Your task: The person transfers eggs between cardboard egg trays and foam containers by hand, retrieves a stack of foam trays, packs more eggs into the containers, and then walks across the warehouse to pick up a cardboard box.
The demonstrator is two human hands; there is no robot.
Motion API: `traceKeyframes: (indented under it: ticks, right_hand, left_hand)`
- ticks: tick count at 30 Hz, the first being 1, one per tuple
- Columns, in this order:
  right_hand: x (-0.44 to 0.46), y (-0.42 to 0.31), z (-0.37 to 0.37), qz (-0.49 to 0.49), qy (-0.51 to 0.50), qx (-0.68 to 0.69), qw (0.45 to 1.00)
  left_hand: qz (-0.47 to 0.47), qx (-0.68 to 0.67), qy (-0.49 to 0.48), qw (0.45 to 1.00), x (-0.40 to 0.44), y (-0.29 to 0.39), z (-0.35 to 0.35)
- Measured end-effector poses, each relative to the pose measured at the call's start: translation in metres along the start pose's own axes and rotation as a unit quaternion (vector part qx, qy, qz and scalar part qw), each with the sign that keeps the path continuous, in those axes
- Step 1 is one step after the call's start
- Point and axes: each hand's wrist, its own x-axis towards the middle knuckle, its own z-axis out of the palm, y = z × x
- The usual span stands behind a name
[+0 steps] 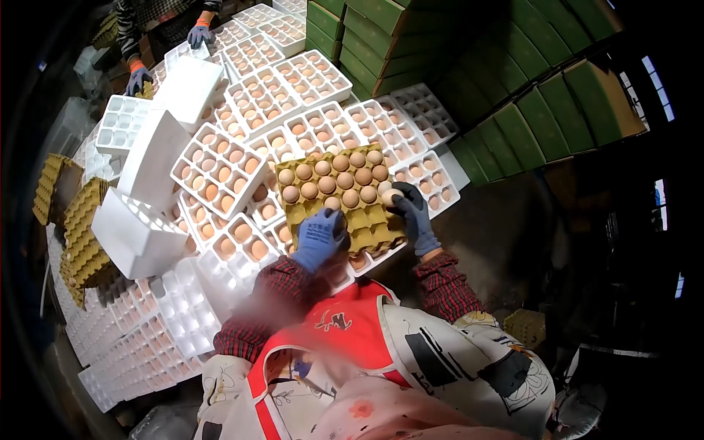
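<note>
A yellow pulp tray lies on white foam trays in front of me. Its far rows hold several brown eggs, and its near cups are bare. My left hand, in a blue-grey glove, is over the tray's near left part with fingers curled; what they hold, if anything, is hidden. At the tray's right edge my right hand, gloved too, has its dark fingertips round a pale egg. Another egg sits just beyond that one.
White foam trays of eggs cover the table. Bare foam trays and lids stand at left, near yellow pulp trays. Green boxes are stacked at the back right. A co-worker's gloved hands are at the far left.
</note>
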Motion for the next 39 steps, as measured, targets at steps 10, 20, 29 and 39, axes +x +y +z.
traceKeyframes:
  ticks: [10, 20, 29, 39]
  right_hand:
    - [0.050, -0.010, -0.027, -0.169, -0.136, -0.594, 0.774]
    - [0.052, -0.038, -0.020, 0.161, -0.218, 0.222, 0.937]
    - [0.091, -0.041, 0.059, 0.358, -0.283, 0.442, 0.772]
    - [0.082, -0.085, 0.260, 0.375, -0.566, 0.201, 0.706]
  left_hand:
    - [-0.024, 0.166, -0.031, 0.985, 0.087, 0.041, 0.045]
    - [-0.201, -0.689, -0.108, 0.688, 0.032, -0.009, -0.039]
    - [-0.060, 0.166, 0.008, 0.984, 0.039, 0.018, -0.017]
    - [-0.153, -0.380, 0.328, 0.852, 0.038, -0.022, 0.044]
